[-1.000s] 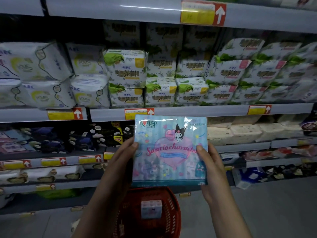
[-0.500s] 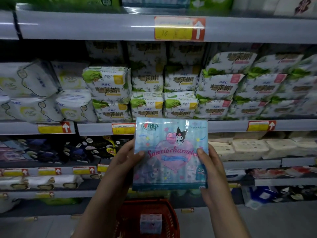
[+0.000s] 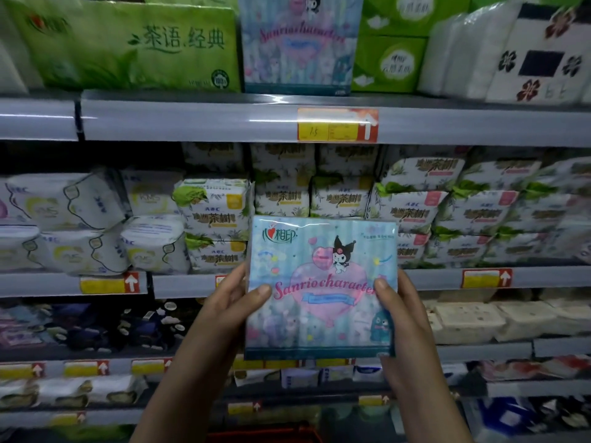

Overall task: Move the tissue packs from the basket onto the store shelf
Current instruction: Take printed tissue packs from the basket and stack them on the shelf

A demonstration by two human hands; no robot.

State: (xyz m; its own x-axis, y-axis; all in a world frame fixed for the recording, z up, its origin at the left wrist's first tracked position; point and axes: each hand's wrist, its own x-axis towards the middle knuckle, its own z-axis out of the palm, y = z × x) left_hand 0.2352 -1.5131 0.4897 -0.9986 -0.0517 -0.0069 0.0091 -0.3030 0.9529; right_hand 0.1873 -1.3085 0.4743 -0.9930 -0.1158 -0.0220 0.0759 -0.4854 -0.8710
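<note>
While the left hand (image 3: 230,311) and right hand (image 3: 399,318) each clamp thumb and curled fingers (image 3: 238,279) on a side edge of the blue tissue pack (image 3: 323,282), held upright between them, a matching pack (image 3: 300,43) stands well above, on the grey store shelf (image 3: 192,118) beyond.

Both hands (image 3: 235,303) (image 3: 401,311) aloft (thumbs (image 3: 260,290) in front)

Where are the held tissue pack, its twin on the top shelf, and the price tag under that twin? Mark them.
held tissue pack (image 3: 321,282): head view, front face centre
twin pack (image 3: 300,43): head view, front face centre
price tag (image 3: 329,131): head view, yellow field
</note>
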